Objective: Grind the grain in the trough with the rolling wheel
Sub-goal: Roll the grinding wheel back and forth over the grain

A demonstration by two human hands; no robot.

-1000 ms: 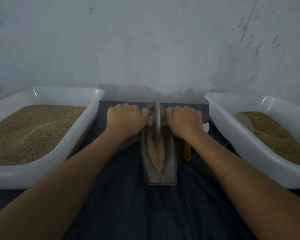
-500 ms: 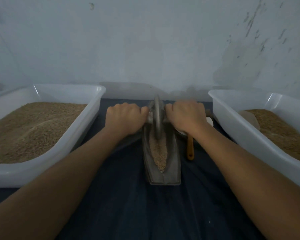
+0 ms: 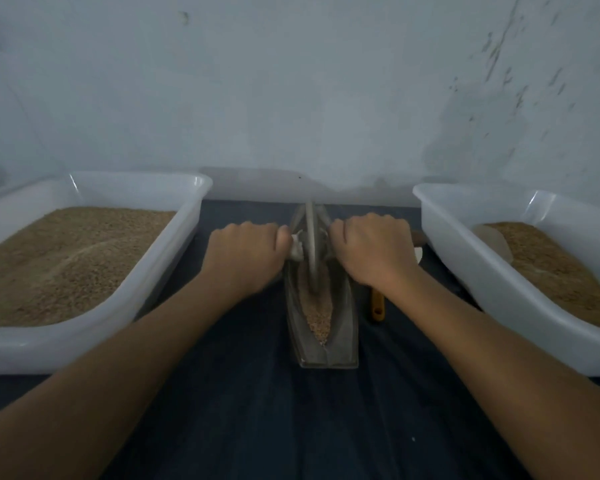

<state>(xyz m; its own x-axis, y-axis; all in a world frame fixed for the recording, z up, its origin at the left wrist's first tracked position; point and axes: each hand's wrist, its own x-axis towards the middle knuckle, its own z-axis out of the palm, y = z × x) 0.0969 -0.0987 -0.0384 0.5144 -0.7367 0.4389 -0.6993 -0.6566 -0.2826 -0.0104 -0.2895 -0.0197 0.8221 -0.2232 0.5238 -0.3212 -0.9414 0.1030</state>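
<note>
From my head view, my left hand (image 3: 245, 252) and right hand (image 3: 371, 249) each curl tight around the axle on either side of the rolling wheel (image 3: 311, 244); I judge even downward pressure keeps it tracking straight. The wheel stands upright at the far end of the trough (image 3: 343, 327), tan grain (image 3: 319, 317) heaped in the groove nearer me.

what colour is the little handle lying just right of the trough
Orange-yellow handle, seen in the head view, its only view.

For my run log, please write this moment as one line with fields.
step: grinding | left hand: grips wheel handle | right hand: grips wheel handle | rolling wheel: far half of trough | grain: in trough
</note>
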